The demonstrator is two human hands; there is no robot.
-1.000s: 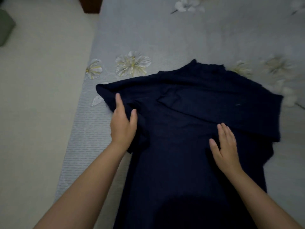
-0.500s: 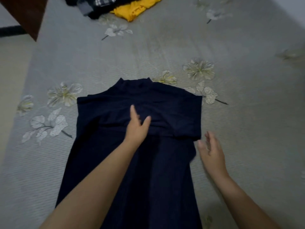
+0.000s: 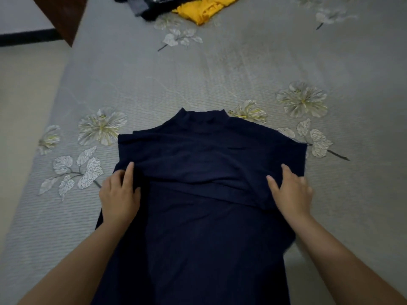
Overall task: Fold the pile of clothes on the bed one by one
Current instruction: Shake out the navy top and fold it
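Both sleeves of the dark navy high-necked garment (image 3: 204, 194) lie folded in; left hand (image 3: 120, 195) and right hand (image 3: 290, 192) press flat, apart. Yellow-and-dark clothes pile (image 3: 187, 7) remains unfolded.

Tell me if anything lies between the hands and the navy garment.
Nothing visible does: the left hand and right hand both rest directly on the navy garment, one near each side edge.
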